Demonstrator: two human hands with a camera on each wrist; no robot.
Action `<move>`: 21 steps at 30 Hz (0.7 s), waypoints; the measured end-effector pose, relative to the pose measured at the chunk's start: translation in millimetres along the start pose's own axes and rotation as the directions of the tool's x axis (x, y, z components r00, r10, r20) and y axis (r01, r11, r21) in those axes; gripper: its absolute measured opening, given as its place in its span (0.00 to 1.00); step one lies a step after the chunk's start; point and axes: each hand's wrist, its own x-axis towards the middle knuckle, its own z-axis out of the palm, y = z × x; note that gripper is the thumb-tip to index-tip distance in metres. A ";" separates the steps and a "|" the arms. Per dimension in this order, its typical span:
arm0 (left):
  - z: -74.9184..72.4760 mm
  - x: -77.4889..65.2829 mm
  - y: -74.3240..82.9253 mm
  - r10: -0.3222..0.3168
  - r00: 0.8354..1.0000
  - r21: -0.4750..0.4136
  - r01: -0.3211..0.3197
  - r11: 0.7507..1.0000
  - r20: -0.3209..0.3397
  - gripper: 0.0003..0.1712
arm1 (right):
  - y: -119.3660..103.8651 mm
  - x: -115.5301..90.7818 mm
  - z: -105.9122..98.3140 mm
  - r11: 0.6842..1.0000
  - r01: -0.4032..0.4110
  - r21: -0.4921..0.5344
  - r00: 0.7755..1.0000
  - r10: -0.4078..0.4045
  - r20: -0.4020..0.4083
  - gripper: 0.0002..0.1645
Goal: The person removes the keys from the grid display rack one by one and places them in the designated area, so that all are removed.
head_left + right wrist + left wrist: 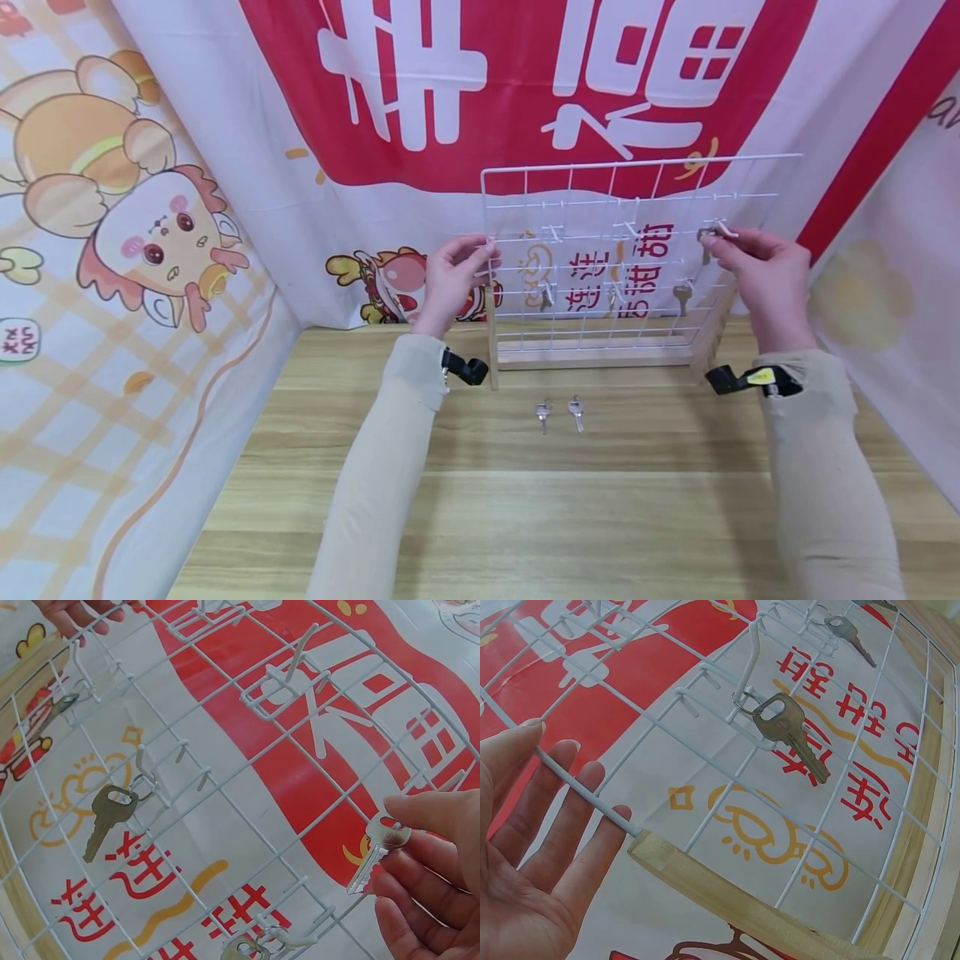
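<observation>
A white wire grid rack (592, 337) with wooden side posts stands upright on the table. At its left edge my left hand (459, 271) holds the side wire between thumb and fingers, also seen in the left wrist view (544, 847). My right hand (768, 271) pinches a silver key (384, 838) by its head, beside the upper right hook (723, 228). Whether the key's ring is on that hook is hidden. Along the lower row hang a left key (787, 727), a middle key (112, 814) and a right key (682, 297).
Two loose keys, a left one (543, 414) and a right one (576, 412), lie on the wooden table (540, 525) before the rack. Empty white hooks (552, 233) sit on the upper row. A printed cloth (360, 225) hangs close behind.
</observation>
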 end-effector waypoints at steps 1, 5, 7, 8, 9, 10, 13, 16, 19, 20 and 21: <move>0.0 -0.2 0.1 -0.001 1.000 0.000 0.001 1.000 -0.001 0.20 | 0.2 0.3 0.1 1.000 0.003 -0.001 1.000 -0.003 0.000 0.38; 0.4 -0.8 0.6 -0.002 1.000 0.002 0.002 1.000 -0.003 0.19 | 0.9 1.3 0.1 1.000 0.008 0.003 1.000 -0.008 0.002 0.38; 0.4 -0.9 0.5 -0.002 1.000 0.003 0.002 1.000 -0.005 0.18 | 1.0 1.2 0.1 1.000 0.008 -0.005 1.000 -0.008 0.002 0.39; 0.3 -0.8 0.4 -0.001 1.000 0.003 0.002 1.000 -0.007 0.18 | 0.9 1.0 0.2 1.000 0.010 -0.007 1.000 -0.010 0.001 0.39; 0.3 -0.6 0.3 -0.001 1.000 0.001 0.001 1.000 -0.008 0.17 | 0.8 0.8 0.4 1.000 0.013 -0.007 1.000 -0.013 0.000 0.39; 0.5 -0.4 0.2 -0.001 1.000 0.000 0.001 1.000 -0.009 0.17 | 0.7 0.6 0.7 1.000 0.016 -0.006 1.000 -0.016 -0.002 0.39; 0.8 -0.1 0.5 -0.002 1.000 -0.007 0.002 1.000 -0.012 0.16 | 0.4 -0.1 1.7 1.000 0.026 0.003 1.000 -0.026 -0.005 0.39; 1.4 0.0 1.2 -0.004 1.000 -0.013 0.004 1.000 -0.013 0.16 | 0.2 -0.8 2.1 0.999 0.035 0.015 0.999 -0.035 -0.004 0.39; 1.5 -0.3 1.7 -0.006 1.000 -0.013 0.006 1.000 -0.014 0.17 | 0.5 -1.5 1.9 0.999 0.040 0.023 0.999 -0.040 -0.001 0.38; 1.6 -0.3 1.8 -0.006 1.000 -0.011 0.006 1.000 -0.014 0.17 | 0.7 -1.7 1.8 0.999 0.042 0.031 0.999 -0.042 0.001 0.38; 1.6 -0.4 1.8 -0.005 1.000 -0.008 0.005 1.000 -0.014 0.17 | 0.9 -1.9 1.6 0.998 0.044 0.037 0.999 -0.044 0.001 0.38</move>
